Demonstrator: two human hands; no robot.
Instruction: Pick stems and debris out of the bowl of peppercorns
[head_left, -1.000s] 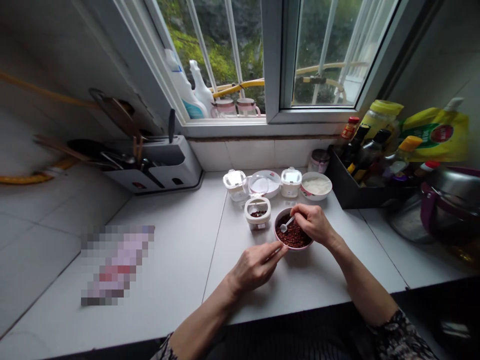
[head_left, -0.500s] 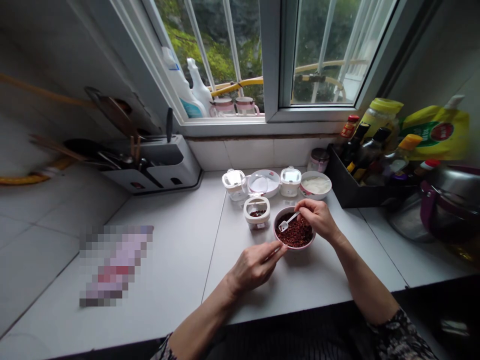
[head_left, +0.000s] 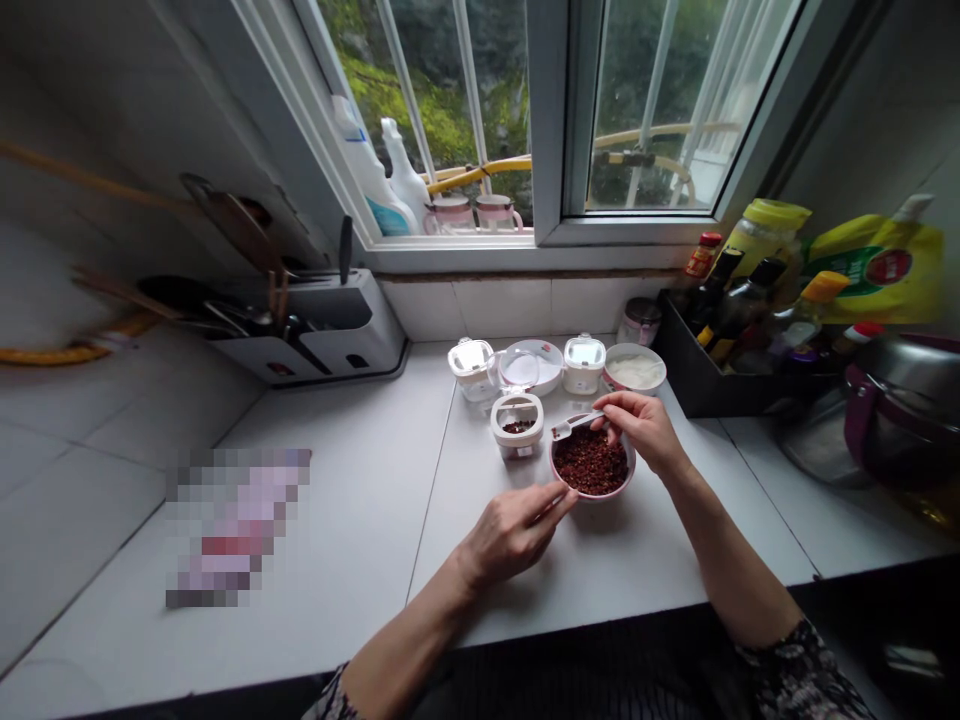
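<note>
- Dark red flakes (head_left: 591, 462) logged in a pink-rimmed bowl (head_left: 592, 498). Where do you have that bowl on your feed?
- Toward the far side of the white counter (head_left: 352, 520), right of centre. I read the placement as practical: both hands reach it easily. A small white canister (head_left: 516, 440) stands just beside it on the left, with flakes of a similar colour showing inside.
- Noted. Right hand (head_left: 641, 430)?
- Mostly closed, with thumb and fingers pinching the handle of a white plastic spoon (head_left: 576, 425). The scoop sits out by the bowl's far-left rim, angled toward the canister. I cannot tell whether it carries anything.
- Left hand (head_left: 510, 535)?
- Half open and relaxed, with its fingertips (head_left: 568, 497) against the near rim. I read that as steadying the bowl, though I cannot confirm a firm grip from here.
- Surroundings?
- Farther back, I have two white lidded jars (head_left: 471, 368), a second jar (head_left: 583, 364), a small bowl of something white (head_left: 634, 372), and, to the right, a dark tray of bottles (head_left: 697, 385).
</note>
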